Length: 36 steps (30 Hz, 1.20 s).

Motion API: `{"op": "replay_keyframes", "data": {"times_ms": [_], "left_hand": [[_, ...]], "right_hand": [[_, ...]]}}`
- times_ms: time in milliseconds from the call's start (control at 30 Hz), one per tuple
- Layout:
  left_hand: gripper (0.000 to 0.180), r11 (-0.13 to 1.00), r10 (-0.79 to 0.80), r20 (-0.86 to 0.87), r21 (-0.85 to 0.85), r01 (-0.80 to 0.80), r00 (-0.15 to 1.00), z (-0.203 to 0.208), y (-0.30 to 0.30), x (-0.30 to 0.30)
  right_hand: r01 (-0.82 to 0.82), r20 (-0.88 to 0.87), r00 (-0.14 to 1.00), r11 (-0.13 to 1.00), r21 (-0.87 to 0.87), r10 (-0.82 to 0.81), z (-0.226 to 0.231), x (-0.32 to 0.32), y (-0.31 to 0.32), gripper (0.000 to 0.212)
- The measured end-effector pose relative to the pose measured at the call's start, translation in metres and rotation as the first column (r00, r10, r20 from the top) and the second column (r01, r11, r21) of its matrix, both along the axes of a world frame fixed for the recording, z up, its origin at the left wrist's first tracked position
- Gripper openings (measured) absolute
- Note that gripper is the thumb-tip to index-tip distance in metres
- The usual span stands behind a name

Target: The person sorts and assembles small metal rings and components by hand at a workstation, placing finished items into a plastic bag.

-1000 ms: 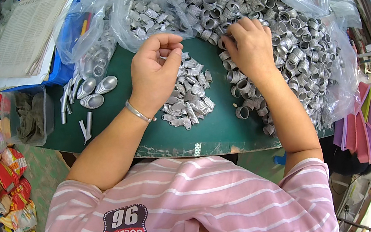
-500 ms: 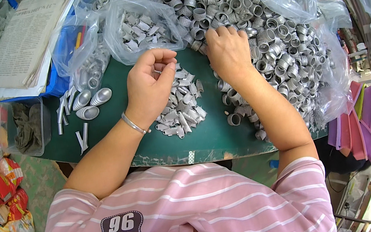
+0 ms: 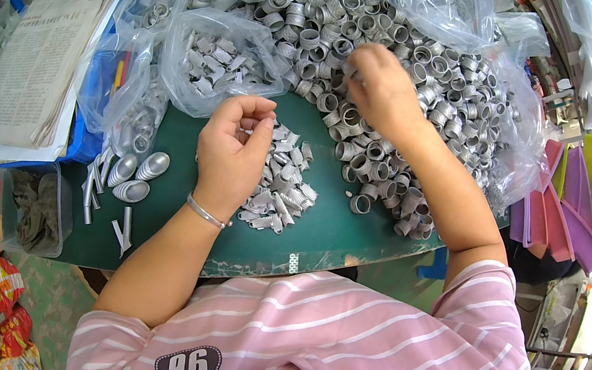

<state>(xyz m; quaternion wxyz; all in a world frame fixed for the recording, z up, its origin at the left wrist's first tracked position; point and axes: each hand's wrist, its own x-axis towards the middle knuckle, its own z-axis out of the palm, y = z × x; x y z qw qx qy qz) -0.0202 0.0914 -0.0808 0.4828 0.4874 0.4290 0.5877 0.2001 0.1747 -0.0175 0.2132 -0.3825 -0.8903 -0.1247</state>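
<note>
My left hand [image 3: 235,144] hovers over a small heap of flat, ridged grey metal pieces [image 3: 282,187] on the green table. Its fingers are curled with thumb and forefinger close together; whatever they hold is hidden. My right hand [image 3: 384,94] is over the big pile of short, ribbed grey metal rings [image 3: 456,105], its fingers bent down and smeared by motion. A greyish bit shows beside those fingertips, too blurred to name. Beyond my left hand, a clear plastic bag [image 3: 185,97] holds more of the flat ridged pieces.
Shiny spoon-shaped metal parts [image 3: 152,166] and short metal tubes [image 3: 127,229] lie at the left. Beside them stands a clear tub [image 3: 66,218] with dark cloth. Newspapers [image 3: 38,72] rest on a blue bin [image 3: 87,143]. Coloured plastic trays [image 3: 577,207] hang at the right.
My right hand has shifted a little to the right across the ring pile and is now blurred. My left hand keeps nearly the same place and pose. The whole view has shifted slightly.
</note>
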Motion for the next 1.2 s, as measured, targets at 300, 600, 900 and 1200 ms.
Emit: {"op": "replay_keyframes", "data": {"times_ms": [300, 600, 900, 1200], "left_hand": [[0.017, 1.000, -0.004, -0.004, -0.020, 0.004, 1.000, -0.001, 0.001, -0.001], [0.015, 1.000, 0.007, 0.030, 0.010, -0.007, 1.000, -0.001, 0.000, 0.001], [0.016, 1.000, -0.003, 0.067, 0.003, 0.003, 0.998, -0.005, 0.001, 0.000], [0.015, 0.999, 0.026, 0.050, -0.021, -0.025, 0.998, -0.004, 0.005, -0.004]], "right_hand": [[0.402, 0.186, 0.892, 0.911, 0.087, -0.411, 0.033, 0.012, 0.034, 0.015], [0.442, 0.218, 0.869, 0.895, 0.059, -0.444, 0.040, 0.018, 0.040, 0.011], [-0.704, -0.780, 0.047, 0.534, -0.469, -0.624, 0.061, 0.006, 0.048, 0.023], [0.256, -0.102, 0.962, 0.967, 0.005, -0.254, 0.032, -0.010, 0.081, 0.022]]}}
